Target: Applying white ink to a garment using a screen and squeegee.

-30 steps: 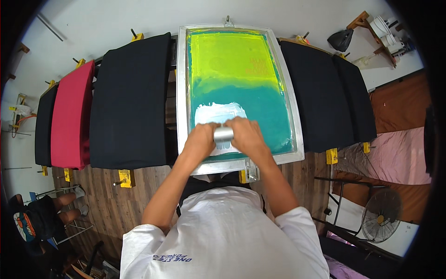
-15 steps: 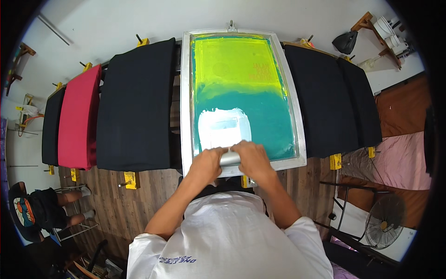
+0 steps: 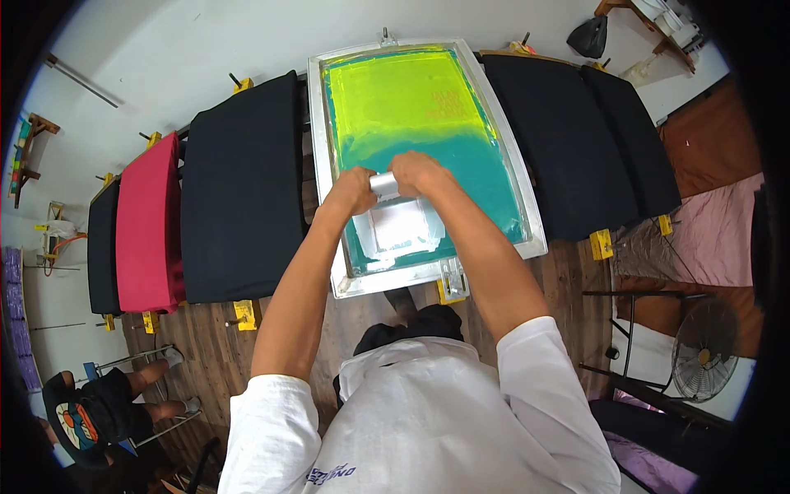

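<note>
Both my hands grip a silver-handled squeegee (image 3: 383,186) over a metal-framed printing screen (image 3: 366,285). My left hand (image 3: 351,193) is wrapped round its left end, my right hand (image 3: 418,172) round its right end. The blade below the handle is hidden. Just on the near side of the squeegee lies a patch of white ink (image 3: 403,232) with a paler rectangle in it. Around it the mesh (image 3: 485,189) is teal, and the far part is a bright yellow-green area (image 3: 391,86) with faint lettering at its right.
Black cloth-covered boards (image 3: 239,193) (image 3: 559,144) flank the screen, with a red one (image 3: 148,226) farther left. Yellow clamps (image 3: 246,314) stick out below them. At lower left a person (image 3: 107,412) is near a metal stand; a fan (image 3: 704,350) stands at right.
My hands have pushed the squeegee away from me, from the screen's near end to beyond the white patch. My arms are now stretched out, and the view has tilted slightly.
</note>
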Available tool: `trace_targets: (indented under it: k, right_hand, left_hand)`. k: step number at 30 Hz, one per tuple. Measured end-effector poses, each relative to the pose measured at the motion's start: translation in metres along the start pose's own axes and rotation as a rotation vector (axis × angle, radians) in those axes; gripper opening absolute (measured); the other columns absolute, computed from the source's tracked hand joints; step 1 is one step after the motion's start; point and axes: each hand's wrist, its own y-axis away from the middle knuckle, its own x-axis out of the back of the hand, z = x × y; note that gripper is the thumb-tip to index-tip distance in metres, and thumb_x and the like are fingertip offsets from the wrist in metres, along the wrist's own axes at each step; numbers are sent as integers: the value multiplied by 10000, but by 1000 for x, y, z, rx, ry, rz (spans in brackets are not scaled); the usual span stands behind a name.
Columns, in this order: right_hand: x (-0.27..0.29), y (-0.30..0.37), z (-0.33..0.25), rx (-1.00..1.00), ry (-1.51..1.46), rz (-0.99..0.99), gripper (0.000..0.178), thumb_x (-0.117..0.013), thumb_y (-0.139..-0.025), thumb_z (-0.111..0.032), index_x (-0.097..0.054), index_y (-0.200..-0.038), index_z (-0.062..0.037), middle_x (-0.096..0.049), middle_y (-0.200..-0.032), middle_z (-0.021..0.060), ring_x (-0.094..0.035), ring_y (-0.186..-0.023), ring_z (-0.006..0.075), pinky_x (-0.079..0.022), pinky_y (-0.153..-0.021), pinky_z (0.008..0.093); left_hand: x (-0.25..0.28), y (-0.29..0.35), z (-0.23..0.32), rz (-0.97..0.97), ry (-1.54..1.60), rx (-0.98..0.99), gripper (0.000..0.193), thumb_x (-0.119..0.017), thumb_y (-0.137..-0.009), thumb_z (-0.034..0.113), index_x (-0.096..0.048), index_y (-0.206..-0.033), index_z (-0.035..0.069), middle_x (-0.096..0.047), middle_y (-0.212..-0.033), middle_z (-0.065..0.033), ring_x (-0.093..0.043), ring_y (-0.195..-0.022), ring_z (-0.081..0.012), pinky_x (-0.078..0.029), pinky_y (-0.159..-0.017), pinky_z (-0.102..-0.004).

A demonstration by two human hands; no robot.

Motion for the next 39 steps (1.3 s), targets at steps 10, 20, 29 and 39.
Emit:
trace_targets:
  k: [10,20,29,39]
  right_hand:
    - [-20,25,-3,-41,-46,110,321,-686,-770,-30,-754,-1056,-159,-717,-1102,149,-682,-1033,346,-559,-888,439]
    - [-38,31,1,-29,-28,133,424,-641,-789,3,-717,-1149,-207,-711,-1132,125,-670,-1068,339,-553,-900,451]
    - [-38,49,-3,-33,-19,95,401,-646,-779,-9,-719,-1128,-194,-710,-1125,120,-670,-1071,332,-551,-909,453]
    - [-48,69,-4,-33,0,73,396,-657,-769,-33,-717,-1128,-189,-714,-1112,124,-675,-1056,334,-552,-906,447]
  left_hand:
    - [-26,15,-2,118,-94,-68,412,-674,-719,-12,-730,-1110,105,-718,-979,-214,-697,-935,-384,-567,-866,-437]
    - [-41,30,2,182,-99,-53,433,-685,-720,-15,-723,-1127,128,-720,-989,-205,-699,-946,-380,-572,-881,-430]
    - [-48,39,4,148,-50,-39,427,-683,-717,-17,-726,-1118,120,-720,-999,-209,-702,-950,-374,-572,-878,-425]
    - [-53,64,15,150,-16,-39,411,-683,-721,-17,-733,-1113,96,-720,-985,-225,-707,-931,-371,-571,-871,-411]
